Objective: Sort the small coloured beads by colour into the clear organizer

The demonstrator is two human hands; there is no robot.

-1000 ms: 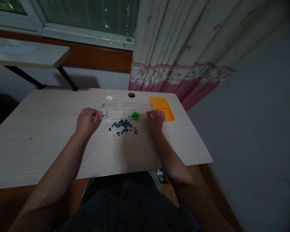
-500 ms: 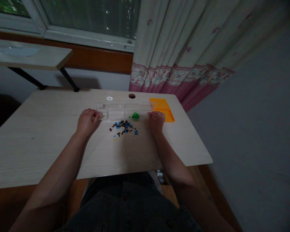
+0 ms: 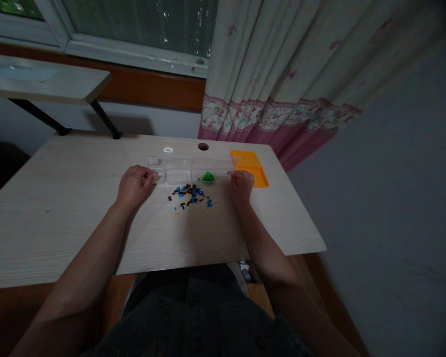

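A clear plastic compartment tray (image 3: 179,176) lies on the table, with a heap of small green pieces (image 3: 208,177) in one front compartment. My left hand (image 3: 134,184) is at the tray's left end, thumb and fingers pinched together over the corner compartment, where a few yellowish bits show. What this pinch holds is too small to tell. At the right end, my right hand (image 3: 241,184) is closed too, its fingertips together beside the tray; anything between them cannot be made out. In front of the tray lies a loose pile of tiny blue, dark brown and yellow bricks (image 3: 191,192).
An orange open box or lid (image 3: 258,176) lies right of the tray, behind my right hand. The table (image 3: 78,218) has a round cable hole (image 3: 203,147) near its back edge. A raised shelf (image 3: 74,87) stands at the back left, and a curtain (image 3: 252,99) hangs behind.
Both hands stay almost in place at the two ends of the tray. My right fingers have shifted very slightly. The pile and the green pieces look the same.
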